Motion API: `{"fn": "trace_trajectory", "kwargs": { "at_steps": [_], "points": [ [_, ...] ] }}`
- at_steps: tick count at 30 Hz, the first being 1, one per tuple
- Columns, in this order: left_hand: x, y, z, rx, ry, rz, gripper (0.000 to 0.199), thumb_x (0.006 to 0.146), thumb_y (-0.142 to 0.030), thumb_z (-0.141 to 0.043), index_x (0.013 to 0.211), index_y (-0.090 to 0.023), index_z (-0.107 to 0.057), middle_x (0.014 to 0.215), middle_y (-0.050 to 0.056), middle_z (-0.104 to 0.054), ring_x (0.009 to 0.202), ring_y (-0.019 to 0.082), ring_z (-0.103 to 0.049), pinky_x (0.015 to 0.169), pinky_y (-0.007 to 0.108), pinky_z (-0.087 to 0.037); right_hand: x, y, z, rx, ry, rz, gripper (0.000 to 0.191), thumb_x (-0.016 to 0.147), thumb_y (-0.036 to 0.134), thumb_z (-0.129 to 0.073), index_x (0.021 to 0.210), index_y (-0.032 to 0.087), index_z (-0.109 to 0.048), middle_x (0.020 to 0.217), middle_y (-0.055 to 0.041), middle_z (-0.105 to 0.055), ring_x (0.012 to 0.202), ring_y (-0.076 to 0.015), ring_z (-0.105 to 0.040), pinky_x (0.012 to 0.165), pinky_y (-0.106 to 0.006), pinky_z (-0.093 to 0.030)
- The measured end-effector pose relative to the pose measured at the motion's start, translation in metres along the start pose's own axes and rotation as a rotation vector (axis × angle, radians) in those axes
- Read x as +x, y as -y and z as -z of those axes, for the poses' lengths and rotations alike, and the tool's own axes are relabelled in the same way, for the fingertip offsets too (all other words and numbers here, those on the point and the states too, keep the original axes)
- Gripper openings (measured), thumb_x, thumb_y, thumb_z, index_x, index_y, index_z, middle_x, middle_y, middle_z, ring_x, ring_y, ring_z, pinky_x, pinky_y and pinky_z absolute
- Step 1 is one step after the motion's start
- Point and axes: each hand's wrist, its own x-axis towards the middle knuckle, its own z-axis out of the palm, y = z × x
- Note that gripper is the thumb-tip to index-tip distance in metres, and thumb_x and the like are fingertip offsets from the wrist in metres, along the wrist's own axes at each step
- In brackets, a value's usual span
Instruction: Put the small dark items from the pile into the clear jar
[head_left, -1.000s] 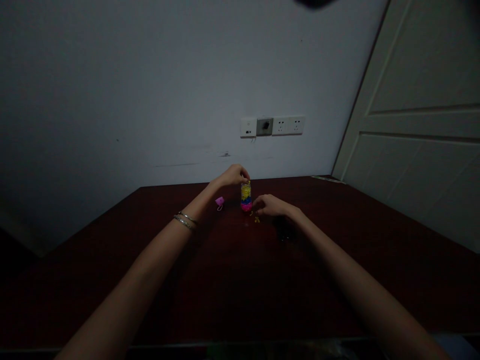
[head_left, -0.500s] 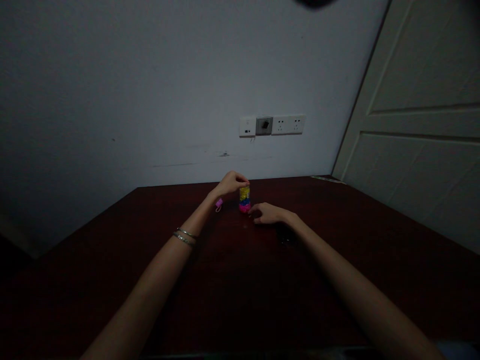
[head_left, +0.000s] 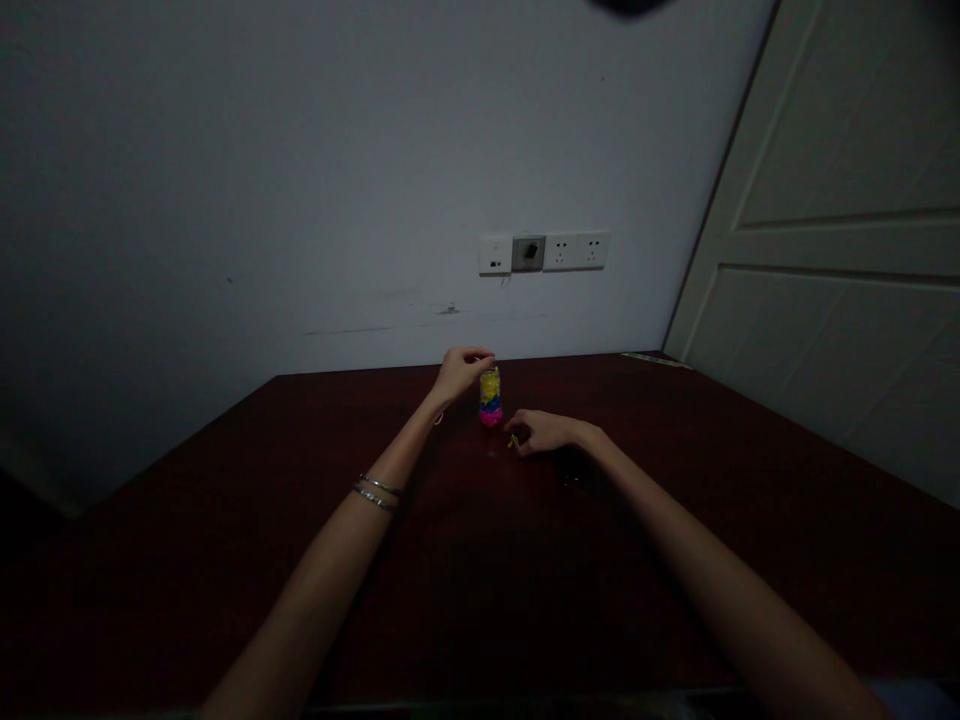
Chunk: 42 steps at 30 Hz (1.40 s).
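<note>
A small clear jar [head_left: 490, 400] stands upright on the dark red table, filled with layers of yellow, blue and pink bits. At its mouth, my left hand [head_left: 459, 374] is closed in a pinch, with a small yellow piece [head_left: 496, 371] at the fingertips just over the rim. My right hand [head_left: 546, 431] rests low to the right of the jar, apart from it. Its curled fingers hold a thin yellow piece [head_left: 513, 440], too small to name. A pink loop [head_left: 439, 418] shows beside my left wrist; whatever it belongs to is hidden behind the wrist.
Beneath my right wrist lies a dark, shiny object [head_left: 571, 480], hard to make out. The table [head_left: 465, 580] meets a grey wall with sockets [head_left: 576, 251] behind, and a pale panelled door [head_left: 840, 240] stands at the right. The room is dim.
My left hand has lifted slightly off the jar's top, and a yellow bit shows there. The right hand has shifted slightly right, with a yellow piece showing. My left wrist now covers the pink object.
</note>
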Motion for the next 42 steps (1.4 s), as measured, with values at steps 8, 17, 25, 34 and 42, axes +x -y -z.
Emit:
{"fn": "trace_trajectory", "kwargs": {
  "at_steps": [8,17,25,34,42],
  "points": [
    [-0.002,0.015,-0.001,0.006,-0.077,0.043,0.059,0.063,-0.036,-0.069,0.114,-0.011,-0.054,0.103,0.010,-0.056,0.072,0.010,-0.050,0.063,0.023,-0.042,0.003,-0.005,-0.004,0.092,-0.038,-0.069,0.034,0.066,0.005,-0.051,0.097,0.012,-0.064,0.086,-0.0066,-0.066,0.077,-0.0155,-0.060,0.067,-0.023,-0.044],
    [-0.013,0.043,-0.016,-0.136,0.175,0.108,0.052,0.060,-0.020,-0.073,0.108,-0.006,-0.055,0.090,0.009,-0.061,0.076,0.013,-0.055,0.074,0.029,-0.045,0.008,-0.004,-0.012,-0.015,-0.111,-0.013,0.024,0.067,0.003,-0.045,0.075,0.013,-0.065,0.078,-0.0070,-0.067,0.071,-0.0147,-0.059,0.065,-0.021,-0.041],
    [-0.013,0.051,-0.016,-0.121,0.254,0.085,0.032,0.063,-0.024,-0.070,0.090,-0.008,-0.063,0.084,0.006,-0.064,0.070,0.012,-0.056,0.069,0.027,-0.044,0.006,-0.008,-0.003,0.089,-0.243,0.041,0.015,0.074,0.013,-0.048,0.077,0.013,-0.062,0.077,-0.0064,-0.064,0.069,-0.0145,-0.055,0.064,-0.024,-0.040],
    [-0.015,0.053,-0.017,-0.093,0.257,0.035,0.032,0.062,-0.029,-0.069,0.086,-0.007,-0.063,0.076,0.004,-0.061,0.064,0.011,-0.051,0.063,0.025,-0.039,0.056,0.001,0.051,0.542,-0.779,0.110,0.012,0.070,0.025,-0.057,0.074,0.014,-0.061,0.074,-0.0041,-0.063,0.069,-0.0139,-0.055,0.069,-0.028,-0.045],
    [-0.016,0.052,-0.016,-0.009,0.260,0.012,0.034,0.063,-0.034,-0.068,0.084,-0.008,-0.063,0.072,0.002,-0.059,0.061,0.010,-0.050,0.059,0.024,-0.037,0.071,0.000,0.052,0.398,-0.654,0.083,0.011,0.067,0.021,-0.058,0.068,0.013,-0.065,0.068,-0.0044,-0.064,0.064,-0.0134,-0.056,0.063,-0.026,-0.045]
  ]
}}
